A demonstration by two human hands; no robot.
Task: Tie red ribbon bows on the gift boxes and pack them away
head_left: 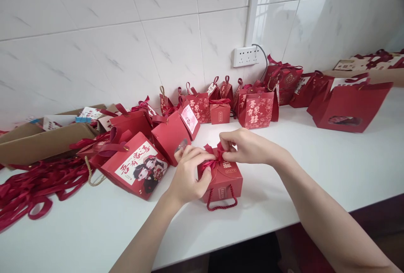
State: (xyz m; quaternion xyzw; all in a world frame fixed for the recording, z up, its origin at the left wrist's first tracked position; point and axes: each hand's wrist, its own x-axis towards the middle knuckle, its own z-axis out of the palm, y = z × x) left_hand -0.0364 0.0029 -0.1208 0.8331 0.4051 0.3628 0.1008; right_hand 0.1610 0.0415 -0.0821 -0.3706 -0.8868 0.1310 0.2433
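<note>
"Near the middle of the worktop's (268,205) front edge, what is the person handling?"

"A small red gift box (222,184), standing upright, with a red rope handle (222,209) drooping down its near side. A ribbon bow (208,164) sits on its lid."

"And the two grips?"

"Both are on that bow. The left hand (189,174) has its loop between thumb and fingers; the right hand (241,144) pinches it on the other side, thumb against forefinger."

"What lies toward the left edge?"

"A heap of loose red ribbons (28,184), with an open cardboard carton (47,142) behind it. Between the heap and the left hand, a red box with a cartoon couple (135,167) leans back, tilted."

"And along the back edge?"

"A row of small red boxes, among them a patterned box with gold characters (257,111). A wall socket (248,57) is fixed to the tiles above, with a dark cable plugged in."

"Toward the right?"

"A larger red box with an oval window (352,106) stands well apart from the hands."
</note>
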